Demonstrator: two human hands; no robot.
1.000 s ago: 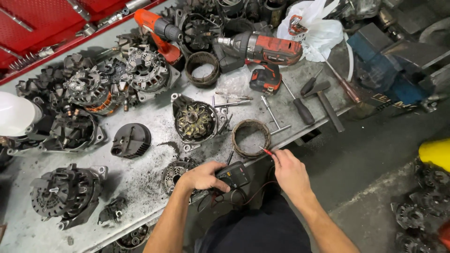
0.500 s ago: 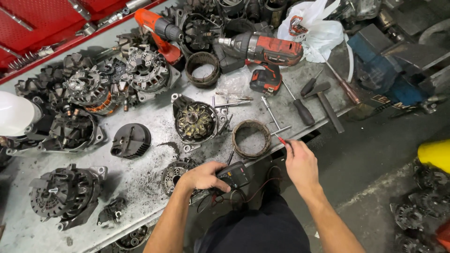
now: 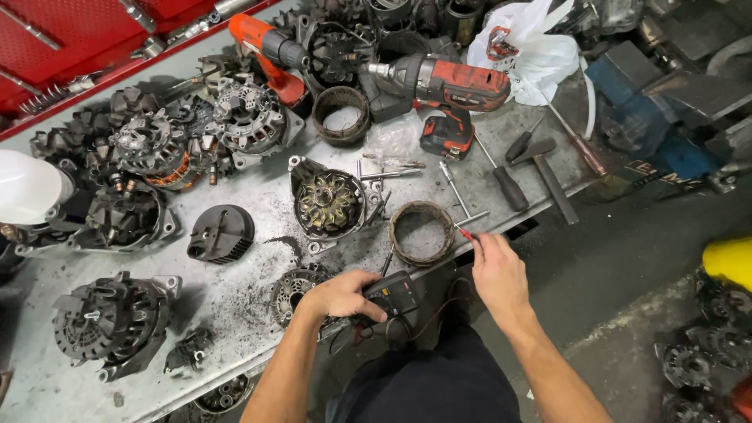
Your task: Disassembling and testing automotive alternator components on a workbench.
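Observation:
My left hand (image 3: 341,294) grips a black handheld meter (image 3: 392,296) at the front edge of the grey metal workbench (image 3: 235,290). My right hand (image 3: 497,271) pinches a thin red test probe (image 3: 465,233), its tip at the right rim of a ring-shaped stator winding (image 3: 422,233) lying flat on the bench. Dark leads hang from the meter below the bench edge. An open alternator half with copper windings (image 3: 328,203) sits just behind and left of the ring.
Several alternators and housings crowd the bench's left and back, among them one at the front left (image 3: 110,321) and a black cover (image 3: 222,234). A red cordless impact wrench (image 3: 442,86), a hammer (image 3: 546,168), screwdrivers, a white bag (image 3: 533,47) and a blue vise (image 3: 666,110) lie right.
My right hand has moved right and slightly back with the red probe, from the ring's near edge to its right rim. My left hand stays on the meter.

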